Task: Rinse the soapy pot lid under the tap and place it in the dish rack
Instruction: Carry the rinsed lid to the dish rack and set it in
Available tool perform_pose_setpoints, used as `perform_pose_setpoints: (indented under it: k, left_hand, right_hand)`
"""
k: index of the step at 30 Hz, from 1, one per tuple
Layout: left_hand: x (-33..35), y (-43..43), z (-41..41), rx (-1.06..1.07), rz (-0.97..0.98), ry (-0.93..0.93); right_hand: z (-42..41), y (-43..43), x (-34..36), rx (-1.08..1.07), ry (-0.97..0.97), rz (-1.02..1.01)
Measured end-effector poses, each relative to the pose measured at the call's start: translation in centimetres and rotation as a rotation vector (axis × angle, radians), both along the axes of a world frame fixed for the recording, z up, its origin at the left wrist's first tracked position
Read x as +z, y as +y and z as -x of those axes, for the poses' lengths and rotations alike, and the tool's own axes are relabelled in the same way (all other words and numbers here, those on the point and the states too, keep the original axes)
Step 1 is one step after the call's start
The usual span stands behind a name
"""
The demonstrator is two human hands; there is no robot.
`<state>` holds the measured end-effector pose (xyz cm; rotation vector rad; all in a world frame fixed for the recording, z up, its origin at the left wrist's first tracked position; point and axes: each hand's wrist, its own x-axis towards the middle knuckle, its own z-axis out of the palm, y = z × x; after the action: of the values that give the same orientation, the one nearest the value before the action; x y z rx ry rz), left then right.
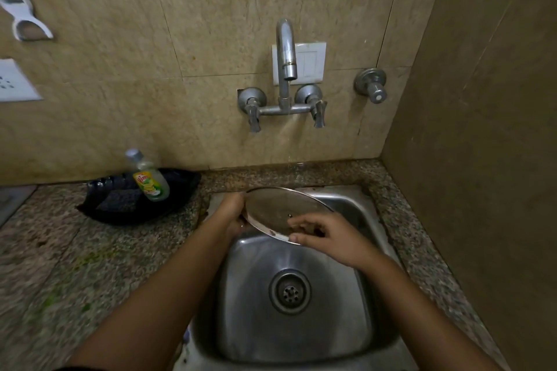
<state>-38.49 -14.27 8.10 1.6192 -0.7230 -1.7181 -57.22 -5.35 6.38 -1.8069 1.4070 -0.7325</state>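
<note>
We hold the lid [280,209] tilted over the back of the sink [355,211], both hands on its rim. Our left hand [233,214] is clamped on the left edge, fingers hidden behind the metal. Our right hand [328,233] closes on the near edge — thumb along the rim, fingers [301,221] spread on the upper face. The lid's underside faces us, with a small rivet near its middle.

Straight above the grip stands the tap [286,51], its spout over the lid's far edge; a thin trickle shows against the wall below it, though blur makes that hard to judge. Below the grip the basin lies open down to the drain [290,291], with nothing in it. The far rim of the lid sits close to the sink's back edge and the stone ledge behind it. To the right of the grip the sink edge meets a narrow strip of counter [422,250], then the side wall — little room there.

Left of the grip, past the sink's edge, a black tray [168,208] rests on the counter near our left hand. A soap bottle [149,178] leans in it; its yellow-and-green label has red lettering too blurred to read. The counter nearer us on the left is bare.
</note>
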Motion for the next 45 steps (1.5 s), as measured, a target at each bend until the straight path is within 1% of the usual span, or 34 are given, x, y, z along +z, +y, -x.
perform_pose_setpoints:
  k: [2, 5, 6, 7, 9, 11, 12, 14, 21, 24, 27, 30, 34, 38, 43, 45]
  left_hand:
    - [0.0, 0.8, -0.5, 0.016, -0.058, 0.001]
    - [0.2, 1.8, -0.9, -0.002, -0.078, 0.047]
    - [0.2, 2.1, -1.1, -0.044, -0.083, 0.063]
    - [0.0, 2.2, -1.4, -0.091, -0.094, 0.079]
    - [-0.5, 2.3, -1.7, -0.176, -0.12, 0.063]
    - [-1.0, 2.6, -1.8, -0.229, -0.096, -0.039]
    - [-1.3, 3.0, -1.8, -0.218, -0.063, -0.108]
    - [-1.7, 3.6, -2.0, -0.167, 0.005, -0.217]
    - [-2.3, 4.2, -3.4, -0.152, 0.076, -0.235]
    - [-1.7, 3.8, -5.0, -0.093, 0.154, -0.202]
    - [-0.6, 3.1, -8.6, 0.028, 0.294, -0.161]
    - [1.5, 1.8, -14.8, 0.125, 0.397, -0.14]
    - [5.0, -0.3, -25.2, 0.261, 0.535, -0.18]
    - [8.4, -1.5, -35.7, 0.349, 0.671, -0.231]
    - [13.5, -2.5, -48.7, 0.472, 0.835, -0.382]
    - [15.3, -2.9, -53.1, 0.522, 0.857, -0.442]
  right_hand:
    - [0.1, 0.6, 0.9, 0.029, 0.058, 0.041]
    - [0.2, 0.6, 1.3, 0.086, 0.406, 0.215]
    - [0.3, 0.4, 1.3, 0.06, 0.47, 0.26]
    - [0.5, 0.1, 1.3, 0.009, 0.477, 0.283]
    - [0.6, -0.3, 1.5, -0.119, 0.405, 0.266]
    - [0.6, -0.7, 1.8, -0.226, 0.289, 0.205]
    - [0.6, -0.8, 1.9, -0.264, 0.24, 0.177]
    - [0.4, -0.9, 2.1, -0.319, 0.203, 0.166]
    - [-0.5, -1.2, 2.5, -0.4, 0.17, 0.192]
    - [-2.1, -1.3, 3.3, -0.414, 0.038, 0.23]
    - [-5.2, -1.7, 4.3, -0.435, -0.235, 0.245]
    - [-10.5, -3.3, 5.7, -0.417, -0.553, 0.256]
    - [-20.9, -7.2, 7.7, -0.396, -0.836, 0.278]
    - [-32.0, -10.7, 9.5, -0.397, -1.016, 0.208]
    - [-45.6, -15.3, 13.5, -0.341, -1.071, 0.216]
    - [-50.4, -17.4, 15.3, -0.312, -1.093, 0.228]
